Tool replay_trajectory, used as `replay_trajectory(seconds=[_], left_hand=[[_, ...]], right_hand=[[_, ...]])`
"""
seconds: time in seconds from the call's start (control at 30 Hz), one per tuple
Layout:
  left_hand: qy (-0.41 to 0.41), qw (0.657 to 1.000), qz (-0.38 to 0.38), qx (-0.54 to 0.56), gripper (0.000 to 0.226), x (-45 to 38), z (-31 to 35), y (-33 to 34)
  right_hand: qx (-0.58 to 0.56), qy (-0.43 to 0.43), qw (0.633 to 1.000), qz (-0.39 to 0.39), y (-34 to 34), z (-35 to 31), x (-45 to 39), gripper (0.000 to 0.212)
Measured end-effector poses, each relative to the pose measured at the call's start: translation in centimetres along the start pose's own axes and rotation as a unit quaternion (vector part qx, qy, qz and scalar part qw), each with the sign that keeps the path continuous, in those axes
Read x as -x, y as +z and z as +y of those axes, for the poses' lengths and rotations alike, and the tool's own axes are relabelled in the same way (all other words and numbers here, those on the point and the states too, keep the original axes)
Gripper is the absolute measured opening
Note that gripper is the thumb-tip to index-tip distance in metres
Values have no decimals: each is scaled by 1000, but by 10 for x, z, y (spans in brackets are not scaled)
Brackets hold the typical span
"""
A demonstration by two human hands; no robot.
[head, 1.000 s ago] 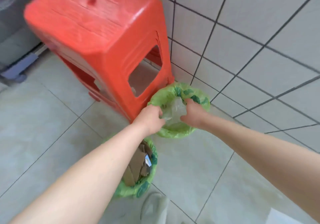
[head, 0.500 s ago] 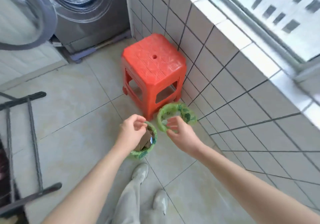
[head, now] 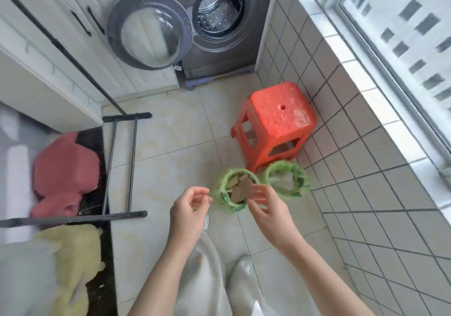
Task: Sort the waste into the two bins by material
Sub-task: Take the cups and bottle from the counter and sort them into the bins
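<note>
At the bottom of the frame, pale trouser legs and a light shoe are showing between two bare forearms. Just above them, near the centre, the left hand is hanging in the air with its fingers loosely curled and holding nothing. Beside it, the right hand is hovering with its fingers relaxed and slightly spread, also empty; its fingertips are overlapping the near rim of the cardboard bin in the picture, though whether they are touching it cannot be told.

Just beyond the hands, two small bins lined with green bags are standing side by side on the tiled floor. The cardboard bin, right of centre, is holding brown cardboard pieces. The plastic bin, to its right by the tiled wall, is holding clear plastic.

Right behind the bins, a red stool is standing against the wall. At the left edge, a dark drying rack is lying near pink and yellow cloth. At the top centre, a washing machine is standing with its round door swung open.
</note>
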State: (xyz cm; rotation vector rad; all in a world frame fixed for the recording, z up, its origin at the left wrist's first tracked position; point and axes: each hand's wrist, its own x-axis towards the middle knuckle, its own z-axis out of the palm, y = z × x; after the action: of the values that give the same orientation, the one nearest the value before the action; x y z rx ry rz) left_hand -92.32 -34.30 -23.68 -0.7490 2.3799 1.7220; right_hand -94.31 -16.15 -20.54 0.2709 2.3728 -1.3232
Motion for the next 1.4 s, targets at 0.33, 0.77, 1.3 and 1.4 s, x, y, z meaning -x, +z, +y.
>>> replay_trajectory(seconds=[0.33, 0.77, 1.3, 1.4], left_hand=[[86, 992, 6, -93, 14, -112, 47, -143], [122, 982, 80, -120, 16, -263, 110, -283], [157, 976, 114, -100, 14, -530, 258, -279], [170, 972, 116, -110, 13, -575, 290, -282]], right_hand=[[43, -90, 995, 0, 76, -148, -71, 28], [3, -123, 992, 33, 145, -289, -189, 34], [20, -188, 981, 39, 94, -467, -449, 31], [14, -204, 978, 38, 80, -506, -498, 28]])
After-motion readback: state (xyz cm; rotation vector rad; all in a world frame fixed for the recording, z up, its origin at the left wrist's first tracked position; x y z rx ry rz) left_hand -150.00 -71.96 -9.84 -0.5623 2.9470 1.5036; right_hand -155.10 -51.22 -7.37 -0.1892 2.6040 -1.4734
